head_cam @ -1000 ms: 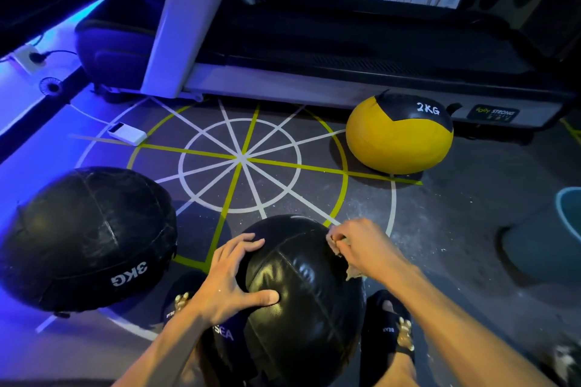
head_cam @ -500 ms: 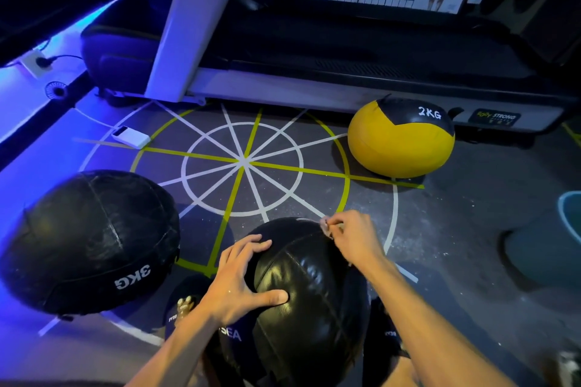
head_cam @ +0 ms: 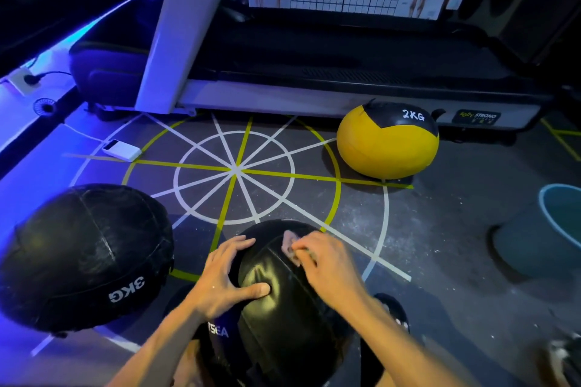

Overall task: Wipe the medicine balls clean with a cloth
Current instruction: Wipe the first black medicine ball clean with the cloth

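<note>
A black medicine ball point(head_cam: 276, 308) sits on the floor between my feet. My left hand point(head_cam: 224, 276) lies flat on its left side, fingers spread and thumb pressing the leather. My right hand point(head_cam: 323, 264) grips a small pale cloth point(head_cam: 289, 245) and holds it against the top of the ball. A larger black ball marked 3KG point(head_cam: 85, 254) lies to the left. A yellow and black ball marked 2KG point(head_cam: 386, 141) rests farther off at the right.
A treadmill point(head_cam: 314, 97) runs across the back, its white upright point(head_cam: 163, 41) at the left. A white power bank point(head_cam: 121, 150) with a cable lies on the floor markings. A blue bucket point(head_cam: 547, 229) stands at the right edge.
My right hand has slid the cloth from the ball's right side up and left across its top. My left hand has stayed on the ball's left side.
</note>
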### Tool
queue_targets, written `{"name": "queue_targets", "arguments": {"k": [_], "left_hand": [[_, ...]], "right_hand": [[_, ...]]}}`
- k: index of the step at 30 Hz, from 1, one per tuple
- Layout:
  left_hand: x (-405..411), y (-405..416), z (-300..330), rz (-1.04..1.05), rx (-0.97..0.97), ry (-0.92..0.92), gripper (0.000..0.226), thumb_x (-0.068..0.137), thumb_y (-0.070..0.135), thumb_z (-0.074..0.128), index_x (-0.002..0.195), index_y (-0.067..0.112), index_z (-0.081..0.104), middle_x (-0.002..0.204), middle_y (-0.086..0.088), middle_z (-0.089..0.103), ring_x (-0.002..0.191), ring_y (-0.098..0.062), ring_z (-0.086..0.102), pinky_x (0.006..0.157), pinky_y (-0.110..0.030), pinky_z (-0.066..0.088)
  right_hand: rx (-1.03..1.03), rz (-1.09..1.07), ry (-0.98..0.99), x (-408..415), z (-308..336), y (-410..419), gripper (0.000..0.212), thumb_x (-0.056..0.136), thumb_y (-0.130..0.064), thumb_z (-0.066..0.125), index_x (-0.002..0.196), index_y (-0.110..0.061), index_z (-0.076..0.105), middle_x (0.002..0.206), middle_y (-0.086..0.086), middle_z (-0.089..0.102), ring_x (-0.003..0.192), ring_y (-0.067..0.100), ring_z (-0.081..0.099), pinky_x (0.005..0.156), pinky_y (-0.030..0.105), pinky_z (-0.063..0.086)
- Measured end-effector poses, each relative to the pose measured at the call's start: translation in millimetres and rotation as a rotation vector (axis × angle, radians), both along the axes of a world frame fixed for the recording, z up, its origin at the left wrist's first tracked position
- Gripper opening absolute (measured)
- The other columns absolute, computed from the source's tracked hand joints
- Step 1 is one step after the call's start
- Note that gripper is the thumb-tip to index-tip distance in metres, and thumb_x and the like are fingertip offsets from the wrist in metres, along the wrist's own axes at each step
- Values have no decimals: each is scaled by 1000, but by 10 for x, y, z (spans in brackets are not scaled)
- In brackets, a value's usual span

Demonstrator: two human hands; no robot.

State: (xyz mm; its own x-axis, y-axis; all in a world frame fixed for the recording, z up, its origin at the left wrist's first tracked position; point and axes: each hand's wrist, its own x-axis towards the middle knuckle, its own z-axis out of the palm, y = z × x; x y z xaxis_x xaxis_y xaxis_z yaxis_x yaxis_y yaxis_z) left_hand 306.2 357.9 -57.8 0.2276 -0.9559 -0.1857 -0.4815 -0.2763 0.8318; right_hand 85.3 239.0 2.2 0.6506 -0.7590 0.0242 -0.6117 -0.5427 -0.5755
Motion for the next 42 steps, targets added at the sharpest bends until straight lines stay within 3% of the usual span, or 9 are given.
{"name": "queue_targets", "arguments": {"k": [10,18,21,25,27,30,34,37,42], "left_hand": [[97,-195,164,-69,9,-213,83,67,93,59,140,57,41,151,20,33,141,-18,31,115,-39,25],[149,-73,182,-48,26,-201,88,63,92,63,139,53,43,148,22,33,136,-16,31,110,-36,27],[209,-56,162,-26,29,-167,86,63,92,63,138,57,42,149,20,34,138,-17,32,113,-40,29],[266,11,145,-18,48,-135,85,62,92,64,137,57,43,150,22,34,140,-17,32,113,-41,29],[267,25,149,-13,43,-131,85,62,92,64,137,58,43,150,22,34,140,-17,32,113,-40,28],[206,-4,170,-9,44,-130,86,62,94,62,137,57,42,151,20,34,140,-18,32,113,-39,27],[212,-47,182,10,46,-126,85,62,95,58,137,59,41,151,19,34,140,-17,31,112,-39,27],[265,-55,187,-6,75,-135,83,62,95,57,135,61,39,150,17,34,139,-18,32,112,-38,28],[264,-133,160,-7,80,-126,75,66,92,59,134,69,36,152,14,35,141,-20,31,117,-47,29]], "right_hand": [[-194,-92,-300,-271,-606,890,68,89,-4,69,150,-26,49,158,-11,44,147,3,36,117,24,36],[243,-589,-308,-340,-799,119,51,104,-6,50,148,-32,52,132,-6,66,106,22,69,85,10,51],[157,-524,-371,-177,-683,331,49,102,-7,55,144,-33,56,145,-12,55,112,3,64,84,-6,39],[69,-251,-377,-262,-897,550,53,101,-7,57,146,-34,54,151,-14,53,127,-4,57,103,15,48],[197,-494,-334,-346,-907,295,50,104,-11,52,147,-36,52,132,-4,68,89,6,72,77,15,58],[356,-724,-249,-316,-840,124,49,106,-10,47,149,-33,50,120,7,72,92,9,69,82,25,56],[191,-524,-418,-77,-588,608,58,99,-2,58,142,-40,51,142,-16,56,88,-32,52,75,-3,46],[52,-273,-355,-269,-819,683,60,100,-7,57,149,-41,44,153,-18,47,129,-17,46,104,8,42],[399,-775,-227,-533,-1021,317,50,104,-9,52,145,-38,53,93,1,73,73,12,67,62,21,52]]}}
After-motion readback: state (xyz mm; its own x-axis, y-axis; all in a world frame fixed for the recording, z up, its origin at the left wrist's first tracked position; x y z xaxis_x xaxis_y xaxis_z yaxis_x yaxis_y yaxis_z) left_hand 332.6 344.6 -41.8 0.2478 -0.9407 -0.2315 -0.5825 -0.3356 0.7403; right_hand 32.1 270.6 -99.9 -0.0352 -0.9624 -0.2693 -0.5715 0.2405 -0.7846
